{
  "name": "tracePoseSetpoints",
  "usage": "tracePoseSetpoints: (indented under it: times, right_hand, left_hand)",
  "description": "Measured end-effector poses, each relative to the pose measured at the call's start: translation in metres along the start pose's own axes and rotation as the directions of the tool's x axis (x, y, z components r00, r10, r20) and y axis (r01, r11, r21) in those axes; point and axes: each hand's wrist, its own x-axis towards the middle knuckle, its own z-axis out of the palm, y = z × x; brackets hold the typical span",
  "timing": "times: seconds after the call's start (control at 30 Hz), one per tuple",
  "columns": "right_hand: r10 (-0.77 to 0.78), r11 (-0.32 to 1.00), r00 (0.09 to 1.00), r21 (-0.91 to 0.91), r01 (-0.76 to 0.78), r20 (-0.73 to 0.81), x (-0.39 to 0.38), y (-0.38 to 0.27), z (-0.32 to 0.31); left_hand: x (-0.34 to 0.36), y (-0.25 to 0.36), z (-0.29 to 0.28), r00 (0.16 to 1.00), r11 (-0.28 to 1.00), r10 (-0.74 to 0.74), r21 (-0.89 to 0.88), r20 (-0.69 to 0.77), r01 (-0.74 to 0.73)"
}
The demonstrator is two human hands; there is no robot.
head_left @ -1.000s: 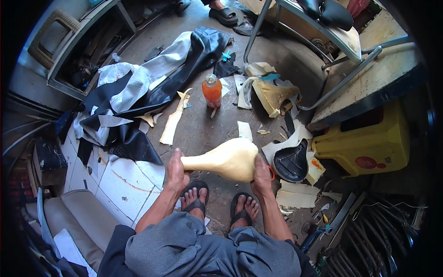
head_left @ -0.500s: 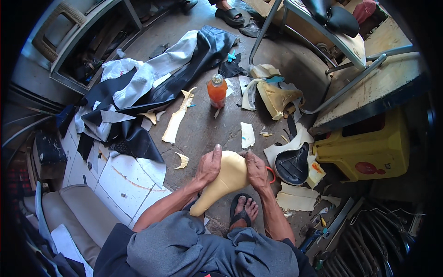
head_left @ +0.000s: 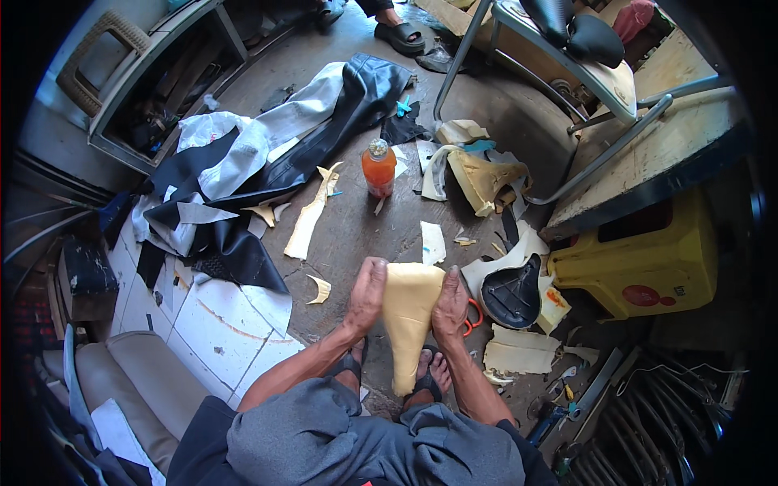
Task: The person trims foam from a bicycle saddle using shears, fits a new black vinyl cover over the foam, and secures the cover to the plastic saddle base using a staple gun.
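My left hand (head_left: 365,296) and my right hand (head_left: 450,304) grip either side of the wide end of a pale yellow foam piece (head_left: 413,316) shaped like a saddle. Its narrow end points down toward my body, between my feet in dark sandals. Right of my right hand lie red-handled scissors (head_left: 472,324) on the floor, beside a black saddle shell (head_left: 509,292) with cream foam around it. Cream foam offcuts (head_left: 519,350) lie scattered about.
An orange-filled bottle (head_left: 378,174) stands ahead. Black and white sheet material (head_left: 227,243) spreads at left, near a grey cushion (head_left: 146,381). A yellow plastic stool (head_left: 648,267) and metal chair (head_left: 600,81) are at right. Another person's sandalled foot (head_left: 397,36) is at the top.
The foam piece has swung from lying crosswise, narrow end leftward, to narrow end toward me. My left hand moved right from the narrow tip to the wide end.
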Motion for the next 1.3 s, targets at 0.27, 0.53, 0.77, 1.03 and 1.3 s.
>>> tracePoseSetpoints:
  times: [0.27,0.53,0.77,1.03,1.3]
  right_hand:
    - [-0.030,0.999,0.999,0.019,0.031,-0.041,-0.005,0.015,-0.001]
    - [-0.203,0.970,0.979,-0.133,0.205,0.028,-0.016,-0.032,0.006]
    - [-0.141,0.990,0.988,0.031,0.140,0.060,-0.013,-0.027,0.016]
    - [0.049,0.994,0.994,0.096,-0.059,0.101,0.002,-0.008,0.010]
    - [0.197,0.904,0.964,0.347,-0.250,0.180,-0.003,-0.018,0.018]
  left_hand:
    - [-0.004,0.010,-0.001,0.991,0.976,-0.024,-0.211,0.131,0.051]
    - [-0.009,0.022,0.001,0.998,0.997,0.057,-0.046,-0.015,-0.058]
    - [-0.013,0.018,0.003,0.996,0.981,0.000,-0.196,-0.086,-0.017]
    - [-0.009,0.011,-0.005,0.998,0.965,-0.069,-0.255,-0.012,0.064]
    - [-0.005,-0.003,-0.016,0.953,0.765,-0.288,-0.575,0.095,0.289]
